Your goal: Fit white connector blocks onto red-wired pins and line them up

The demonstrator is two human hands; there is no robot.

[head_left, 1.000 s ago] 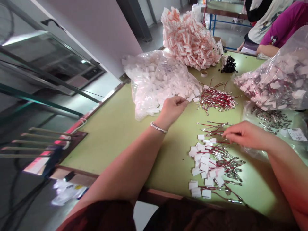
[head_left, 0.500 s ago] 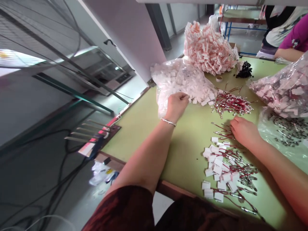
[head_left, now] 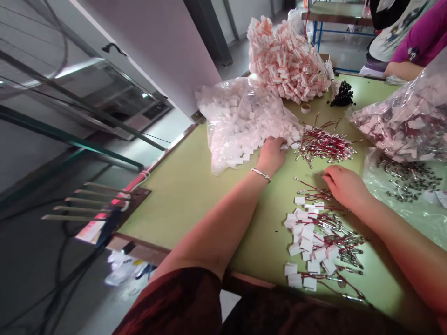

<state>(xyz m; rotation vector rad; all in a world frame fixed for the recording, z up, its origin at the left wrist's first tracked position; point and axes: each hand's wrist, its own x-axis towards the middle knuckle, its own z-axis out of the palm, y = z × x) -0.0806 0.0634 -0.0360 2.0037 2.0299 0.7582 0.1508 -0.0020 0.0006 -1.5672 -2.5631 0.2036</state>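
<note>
The left arm reaches forward across the pale green counter (head_left: 174,195), palm down, its hand (head_left: 273,154) at the near edge of the clear plastic bag of small white blocks (head_left: 237,116); its fingers curl inward, and I can't tell whether they grip a block. The right arm comes in from the side, the hand (head_left: 344,184) palm down, fingers drawn narrow, a small silver tip (head_left: 317,173) at their ends. The loose red wires with silver ends (head_left: 312,191) lie beside and partly under that hand, long axes running mostly crosswise, silver ends pointing left. The tangled red wire heap (head_left: 324,145) sits just beyond the fingers.
</note>
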